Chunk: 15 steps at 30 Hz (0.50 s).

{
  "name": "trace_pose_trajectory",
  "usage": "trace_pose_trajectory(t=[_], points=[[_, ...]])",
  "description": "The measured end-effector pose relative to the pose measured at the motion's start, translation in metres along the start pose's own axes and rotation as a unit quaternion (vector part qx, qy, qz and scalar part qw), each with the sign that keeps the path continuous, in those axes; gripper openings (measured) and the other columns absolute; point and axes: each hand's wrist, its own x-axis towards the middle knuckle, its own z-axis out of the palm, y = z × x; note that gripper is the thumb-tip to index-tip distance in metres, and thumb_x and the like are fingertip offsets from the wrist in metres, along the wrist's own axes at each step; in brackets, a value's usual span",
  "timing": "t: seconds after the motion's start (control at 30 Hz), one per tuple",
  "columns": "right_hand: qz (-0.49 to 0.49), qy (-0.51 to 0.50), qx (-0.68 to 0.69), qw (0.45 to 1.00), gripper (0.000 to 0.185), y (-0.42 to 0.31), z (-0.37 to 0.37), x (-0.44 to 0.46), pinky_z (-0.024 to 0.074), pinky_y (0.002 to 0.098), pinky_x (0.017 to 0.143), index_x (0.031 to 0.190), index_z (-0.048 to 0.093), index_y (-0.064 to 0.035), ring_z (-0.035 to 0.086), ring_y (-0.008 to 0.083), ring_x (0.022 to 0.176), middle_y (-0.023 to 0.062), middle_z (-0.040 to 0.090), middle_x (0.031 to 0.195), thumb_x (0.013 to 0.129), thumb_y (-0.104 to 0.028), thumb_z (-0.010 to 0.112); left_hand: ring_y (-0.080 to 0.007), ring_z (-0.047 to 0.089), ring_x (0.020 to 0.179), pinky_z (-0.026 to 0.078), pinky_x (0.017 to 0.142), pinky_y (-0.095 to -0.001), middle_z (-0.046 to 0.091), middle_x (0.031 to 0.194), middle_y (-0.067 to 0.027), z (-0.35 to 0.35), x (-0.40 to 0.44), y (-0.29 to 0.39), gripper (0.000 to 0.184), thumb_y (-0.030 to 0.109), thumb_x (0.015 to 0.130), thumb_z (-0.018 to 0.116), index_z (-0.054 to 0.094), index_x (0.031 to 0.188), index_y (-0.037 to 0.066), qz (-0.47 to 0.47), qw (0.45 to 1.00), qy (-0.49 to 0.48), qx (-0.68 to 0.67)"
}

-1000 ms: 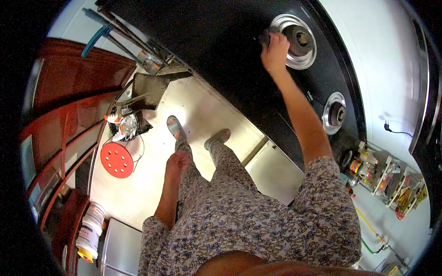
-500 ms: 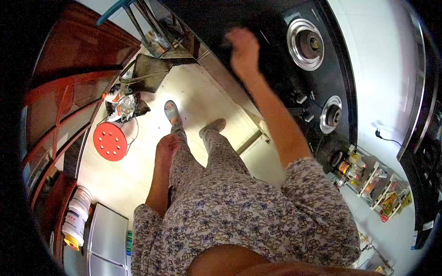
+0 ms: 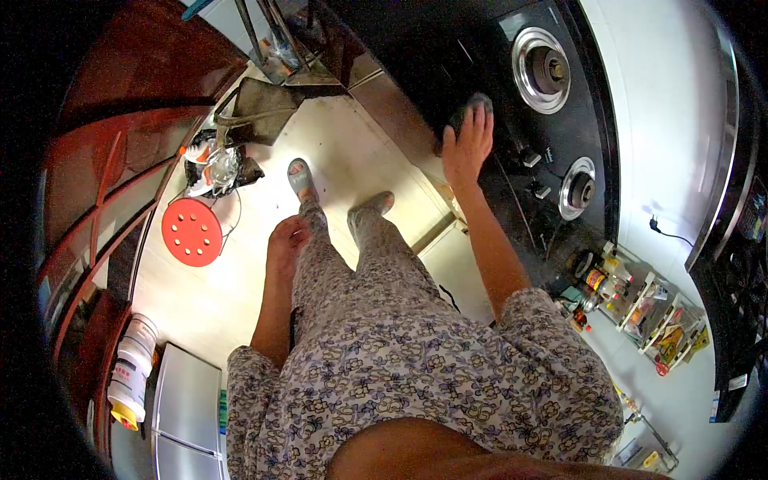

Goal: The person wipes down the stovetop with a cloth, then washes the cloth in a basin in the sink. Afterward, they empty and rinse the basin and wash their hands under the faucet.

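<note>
Black glass cooktop (image 3: 420, 48): runs diagonally across the upper middle and right of the view, with two round metal-ringed burners.
Floral clothing (image 3: 432, 368): a loose top and trousers on the person, filling the lower middle.
Pale floor (image 3: 192, 320): beneath the two slippered feet, left of the cooktop.
Red round stool (image 3: 192, 232): on the floor toward the left, its seat pierced with round holes.
Larger burner (image 3: 524, 64): upper right, apart from the right hand.
Smaller burner (image 3: 570, 196): farther down the cooktop, beyond the knobs (image 3: 532, 159).
Right hand (image 3: 470, 156): over the front part of the cooktop, fingers laid forward across the dark pad, thumb at its side, gripping it.
Left hand (image 3: 288, 236): lowered beside the left leg, near the knee, fingers partly curled; whether it holds anything cannot be told.
Dark pad (image 3: 480, 100): under the right fingers, on the cooktop between its front edge and the larger burner.
</note>
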Motion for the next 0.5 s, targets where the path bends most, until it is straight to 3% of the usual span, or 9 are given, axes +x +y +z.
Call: trace_pose_trajectory(t=[0.07, 0.13, 0.17, 0.27, 0.3, 0.4, 0.43, 0.47, 0.5], points=[[-0.028, 0.031, -0.006, 0.999, 0.056, -0.014, 0.020, 0.023, 0.0229, 0.0495, 0.097, 0.122, 0.039, -0.0024, 0.024, 0.0358, 0.124, 0.0158, 0.031, 0.133, 0.076, -0.028, 0.055, -0.0228, 0.057, 0.084, 0.047, 0.073, -0.0296, 0.056, 0.102, -0.0164, -0.001, 0.002, 0.000, 0.034, 0.020, 0.085, 0.048, 0.047, 0.111, -0.002, -0.001, 1.000, -0.001, -0.008], [-0.057, 0.043, 0.011, 0.997, 0.052, -0.037, 0.031, 0.055, 0.0254, 0.0482, 0.096, 0.117, 0.044, -0.0007, 0.029, 0.0363, 0.120, 0.0175, 0.036, 0.128, 0.074, -0.026, 0.057, -0.0237, 0.057, 0.085, 0.047, 0.074, -0.0301, 0.055, 0.103, -0.0166, -0.001, 0.000, 0.001, 0.034, 0.019, 0.085, 0.049, 0.046, 0.112, -0.002, 0.007, 1.000, -0.008, -0.006], [-0.080, 0.049, 0.027, 0.995, 0.041, -0.059, 0.021, 0.079, 0.0313, 0.0449, 0.093, 0.109, 0.050, 0.0010, 0.038, 0.0365, 0.113, 0.0183, 0.043, 0.121, 0.074, -0.018, 0.058, -0.0239, 0.057, 0.086, 0.047, 0.074, -0.0300, 0.055, 0.103, -0.0166, -0.001, -0.002, 0.001, 0.034, 0.018, 0.084, 0.049, 0.046, 0.112, -0.002, 0.005, 1.000, -0.009, -0.007], [-0.109, 0.108, 0.064, 0.986, 0.034, -0.100, 0.049, 0.119, 0.0342, 0.0401, 0.093, 0.109, 0.054, -0.0056, 0.042, 0.0314, 0.112, 0.0127, 0.051, 0.115, 0.077, -0.016, 0.056, -0.0241, 0.057, 0.086, 0.047, 0.074, -0.0293, 0.055, 0.103, -0.0167, 0.000, -0.010, 0.002, 0.034, 0.015, 0.084, 0.050, 0.045, 0.113, -0.002, 0.004, 1.000, -0.010, 0.008], [-0.162, 0.104, 0.205, 0.960, 0.031, -0.109, 0.041, 0.140, 0.0383, 0.0397, 0.087, 0.101, 0.054, -0.0009, 0.048, 0.0329, 0.101, 0.0169, 0.053, 0.106, 0.072, -0.009, 0.057, -0.0240, 0.057, 0.087, 0.047, 0.074, -0.0289, 0.055, 0.103, -0.0167, -0.001, -0.012, 0.001, 0.034, 0.014, 0.084, 0.050, 0.045, 0.113, -0.002, 0.007, 1.000, -0.011, 0.020], [-0.186, -0.045, 0.302, 0.934, 0.028, -0.112, 0.039, 0.153, 0.0378, 0.0395, 0.088, 0.098, 0.055, 0.0011, 0.049, 0.0323, 0.100, 0.0164, 0.054, 0.104, 0.072, -0.011, 0.058, -0.0237, 0.057, 0.087, 0.048, 0.074, -0.0282, 0.055, 0.103, -0.0170, -0.001, -0.022, 0.003, 0.034, 0.014, 0.085, 0.049, 0.045, 0.113, -0.003, 0.029, 0.998, -0.023, 0.059], [-0.197, 0.012, 0.287, 0.937, 0.025, -0.101, 0.020, 0.145, 0.0378, 0.0389, 0.088, 0.096, 0.056, 0.0000, 0.049, 0.0317, 0.099, 0.0161, 0.055, 0.102, 0.074, -0.010, 0.058, -0.0237, 0.057, 0.087, 0.048, 0.075, -0.0280, 0.055, 0.103, -0.0172, 0.000, -0.024, 0.002, 0.034, 0.014, 0.085, 0.048, 0.044, 0.114, -0.003, 0.038, 0.996, -0.032, 0.069], [-0.191, 0.063, 0.242, 0.949, 0.032, -0.079, 0.001, 0.127, 0.0384, 0.0369, 0.090, 0.109, 0.055, -0.0070, 0.048, 0.0295, 0.106, 0.0120, 0.053, 0.112, 0.077, -0.012, 0.056, -0.0235, 0.057, 0.087, 0.048, 0.075, -0.0276, 0.054, 0.104, -0.0175, -0.006, -0.016, -0.002, 0.034, 0.014, 0.085, 0.047, 0.044, 0.114, -0.003, -0.010, 1.000, 0.002, 0.005], [-0.105, 0.086, 0.320, 0.938, 0.030, -0.056, -0.018, 0.113, 0.0403, 0.0391, 0.087, 0.101, 0.058, -0.0063, 0.050, 0.0291, 0.101, 0.0089, 0.056, 0.109, 0.072, -0.013, 0.063, -0.0234, 0.057, 0.087, 0.048, 0.075, -0.0278, 0.055, 0.104, -0.0173, -0.008, -0.013, -0.007, 0.034, 0.015, 0.085, 0.047, 0.044, 0.114, -0.003, -0.004, 1.000, -0.005, 0.010]])
